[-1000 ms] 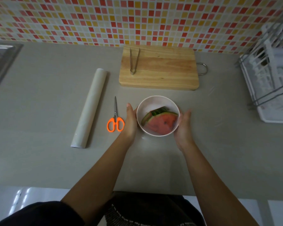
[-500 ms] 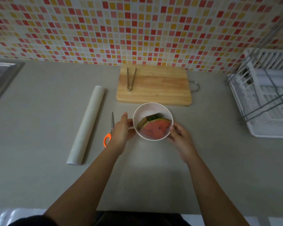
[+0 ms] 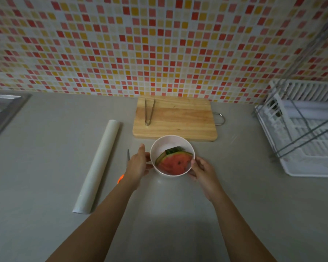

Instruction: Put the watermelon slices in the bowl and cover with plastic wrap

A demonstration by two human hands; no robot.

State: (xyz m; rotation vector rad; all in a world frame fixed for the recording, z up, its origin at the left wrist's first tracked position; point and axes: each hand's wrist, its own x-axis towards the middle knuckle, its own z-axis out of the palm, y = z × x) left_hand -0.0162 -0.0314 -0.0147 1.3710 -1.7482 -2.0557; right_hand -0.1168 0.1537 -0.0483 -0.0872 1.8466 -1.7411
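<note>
Between my hands, bowl [image 3: 160, 148] sits on counter [image 3: 45, 148], watermelon slices [image 3: 175, 162] already inside. Left hand [image 3: 137, 164] cups bowl's left wall, fingers half-curled against it. Right hand [image 3: 202, 170] grips right rim, thumb on edge. I cannot tell if film already lies over bowl; faint sheen near my right thumb, not sure. Plastic wrap roll [image 3: 98, 165] lies well left of left hand, scissors [image 3: 128, 155] partly hidden behind it. I judge: slices step done, cover step probably left.

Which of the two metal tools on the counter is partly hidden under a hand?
The scissors, beside the bowl: the left hand covers most of them. The tongs lie fully visible on the cutting board.
</note>
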